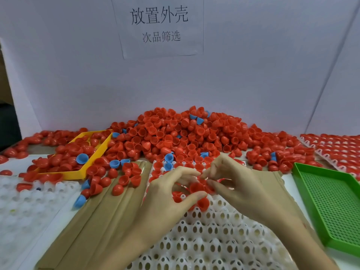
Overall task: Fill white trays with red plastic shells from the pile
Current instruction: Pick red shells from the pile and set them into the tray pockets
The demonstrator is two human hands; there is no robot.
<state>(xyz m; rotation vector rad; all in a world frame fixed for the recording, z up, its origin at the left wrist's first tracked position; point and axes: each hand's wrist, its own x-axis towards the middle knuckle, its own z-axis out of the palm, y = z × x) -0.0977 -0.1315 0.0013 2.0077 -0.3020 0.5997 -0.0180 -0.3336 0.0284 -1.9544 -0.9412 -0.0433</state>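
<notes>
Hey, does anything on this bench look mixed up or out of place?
Yes. Blue shells are mixed into the red pile: one lies in the yellow tray, another sits at the far edge of the white tray being filled. Red shells have also spilled loose onto the cardboard.

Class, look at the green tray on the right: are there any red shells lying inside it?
No. The green tray shows only its bare perforated floor, while the red shells lie in the pile behind it.
</notes>
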